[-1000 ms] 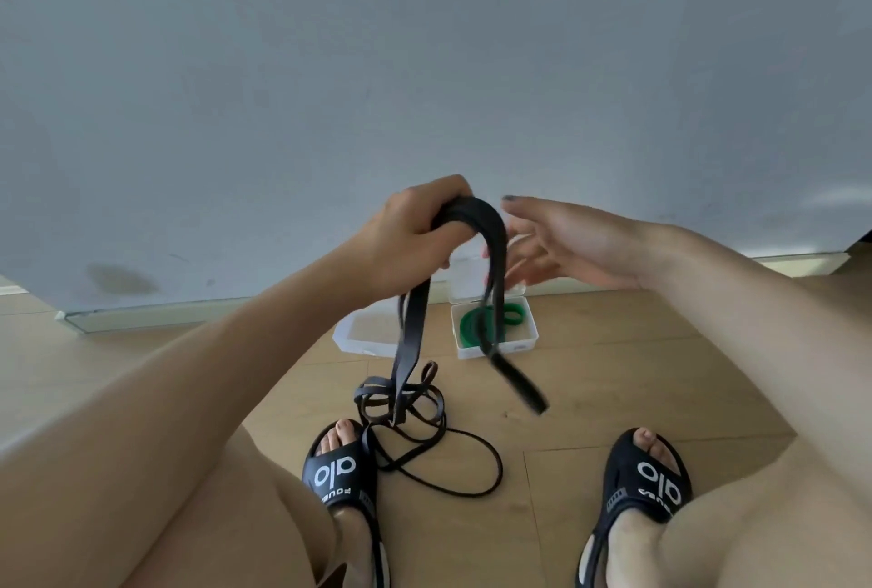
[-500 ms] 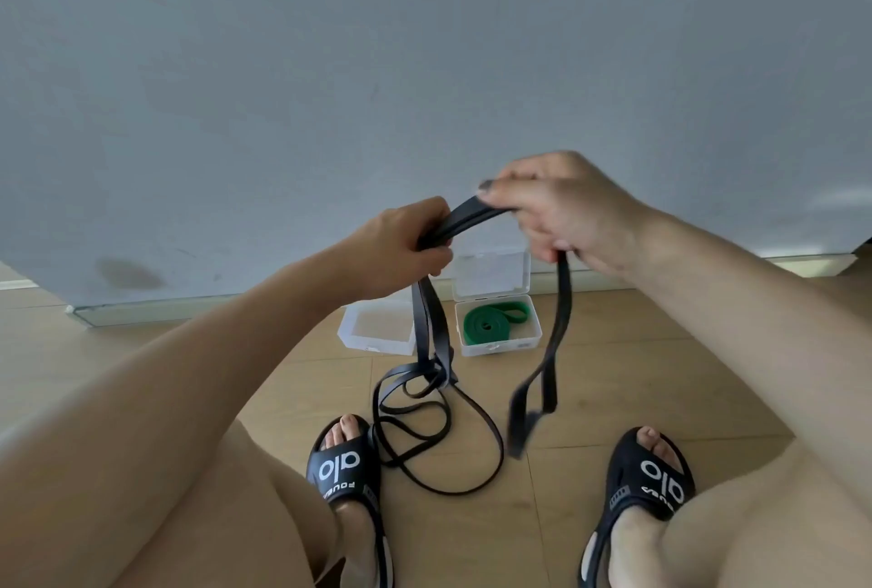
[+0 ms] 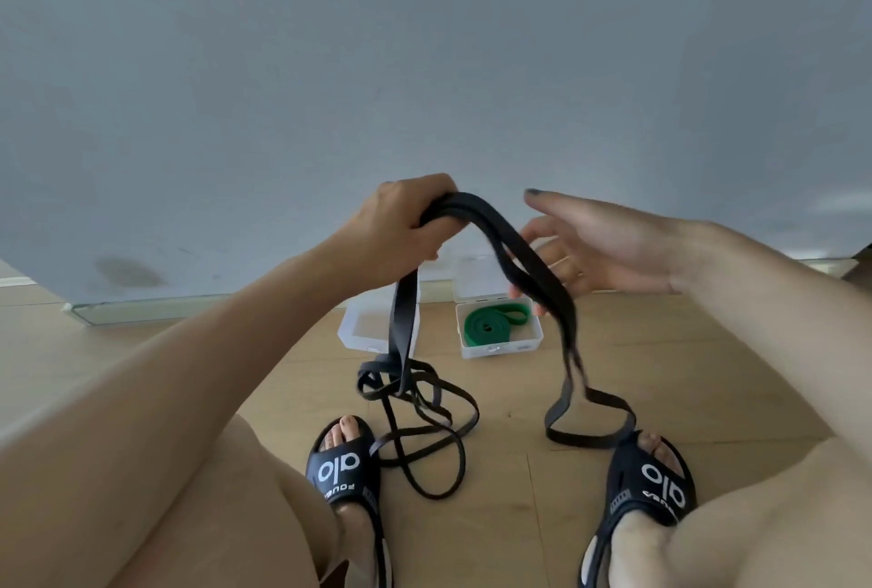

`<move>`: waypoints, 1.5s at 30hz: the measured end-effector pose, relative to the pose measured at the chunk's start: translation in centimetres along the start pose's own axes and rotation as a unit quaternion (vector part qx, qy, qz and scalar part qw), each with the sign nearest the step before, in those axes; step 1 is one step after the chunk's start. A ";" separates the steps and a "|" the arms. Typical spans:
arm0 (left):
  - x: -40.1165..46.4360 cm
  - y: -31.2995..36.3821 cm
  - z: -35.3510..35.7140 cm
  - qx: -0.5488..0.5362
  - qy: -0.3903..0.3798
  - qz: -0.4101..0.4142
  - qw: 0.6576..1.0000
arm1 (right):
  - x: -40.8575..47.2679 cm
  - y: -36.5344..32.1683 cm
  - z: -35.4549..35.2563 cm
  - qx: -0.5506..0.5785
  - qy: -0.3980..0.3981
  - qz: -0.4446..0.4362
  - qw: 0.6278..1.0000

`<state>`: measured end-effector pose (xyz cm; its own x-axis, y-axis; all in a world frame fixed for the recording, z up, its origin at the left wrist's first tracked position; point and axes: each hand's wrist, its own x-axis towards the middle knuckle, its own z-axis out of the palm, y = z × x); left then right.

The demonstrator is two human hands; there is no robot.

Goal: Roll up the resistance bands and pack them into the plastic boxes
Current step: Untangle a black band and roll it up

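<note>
My left hand (image 3: pixel 401 224) is closed around a long black resistance band (image 3: pixel 524 252), held above the floor. From the fist the band drops on the left into a tangle of loops on the floor and arcs to the right past my right hand (image 3: pixel 599 247). That hand's fingers are spread, with the band running across the fingertips, not gripped. The band's right end hangs down to a loop near my right sandal. A rolled green band (image 3: pixel 490 325) lies in an open clear plastic box (image 3: pixel 500 349). A second clear box (image 3: pixel 363 328) stands open to its left, partly hidden by the band.
I sit over a wooden floor (image 3: pixel 660 375) facing a grey wall (image 3: pixel 424 68) with a pale skirting. My feet in black sandals, the left sandal (image 3: pixel 342 469) and the right sandal (image 3: pixel 653 479), flank the band's loops. My bare knees fill the lower corners.
My right hand has let go of the band and spread its fingers. The right end has dropped lower, down to the floor by the right sandal. My left hand keeps its grip.
</note>
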<state>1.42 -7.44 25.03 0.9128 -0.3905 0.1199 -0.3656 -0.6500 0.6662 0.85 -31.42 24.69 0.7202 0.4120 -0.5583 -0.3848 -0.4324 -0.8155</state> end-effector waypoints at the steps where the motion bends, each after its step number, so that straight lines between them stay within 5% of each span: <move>1: 0.0 0.6 0.4 0.004 0.000 0.014 1.000 | 0.3 -0.4 0.9 0.002 -0.005 -0.027 1.000; 7: 0.4 0.8 0.7 -0.006 0.011 0.002 1.000 | 0.8 -1.7 3.0 0.019 0.020 -0.141 0.990; 16: -0.3 -3.3 1.8 0.068 -0.188 -0.035 0.979 | -1.2 -1.8 0.3 -0.049 0.070 -0.137 0.987; 22: 0.3 -1.4 1.0 0.041 -0.075 0.022 0.996 | -1.5 -1.2 0.3 -0.045 -0.024 -0.028 0.998; 29: 0.2 -0.3 1.5 0.006 -0.064 0.057 0.996 | 0.6 -1.8 4.4 -0.077 0.034 -0.135 0.987; 34: -0.2 -2.4 0.5 0.002 -0.210 -0.068 0.975 | 0.0 -2.0 4.6 -0.101 0.023 -0.139 0.985; 38: -1.2 -4.8 1.1 0.202 -0.334 -0.136 0.911 | -0.5 -2.4 4.0 -0.050 0.019 -0.166 0.985; 41: -1.6 -5.6 2.5 0.229 -0.403 -0.182 0.867 | -0.9 -2.9 3.4 -0.007 0.007 -0.176 0.984; 45: -1.7 -5.9 4.4 0.172 -0.400 -0.177 0.883 | -1.0 -2.8 3.2 0.018 -0.003 -0.179 0.984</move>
<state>1.19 -5.83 17.68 0.6102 -0.3687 -0.7013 -0.2418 -0.9296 0.2783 -0.62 -28.09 27.00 0.8098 0.5373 -0.2355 -0.1278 -0.2303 -0.9647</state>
